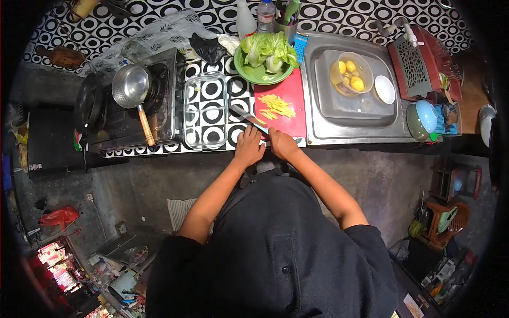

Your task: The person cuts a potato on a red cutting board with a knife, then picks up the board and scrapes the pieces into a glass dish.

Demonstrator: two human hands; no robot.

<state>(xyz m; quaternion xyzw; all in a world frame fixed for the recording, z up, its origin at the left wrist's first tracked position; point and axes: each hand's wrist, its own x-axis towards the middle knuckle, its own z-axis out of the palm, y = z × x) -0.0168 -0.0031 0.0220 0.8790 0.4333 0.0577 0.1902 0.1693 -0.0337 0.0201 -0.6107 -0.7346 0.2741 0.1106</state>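
Observation:
My right hand (282, 143) is closed round the light blue handle of a kitchen knife (245, 115), at the counter's front edge. Its blade points up and left, past the left side of a red cutting board (290, 87). Yellow strips (277, 106), which look like cut potato, lie in a loose pile on the board. Just left of the knife handle, my left hand (249, 147) rests with its fingers stretched forward, and no object shows in it. A green bowl (263, 78) with leafy lettuce (271, 52) stands behind, overlapping the board's upper left corner.
Left of my hands is a clear glass dish (205, 143); beyond it, a saucepan (131, 85) sits on the stove (169, 79). On the right, the sink (313, 124) holds an upturned grey tub (350, 112) bearing a container (335, 79) of yellow potatoes and a white dish (385, 89).

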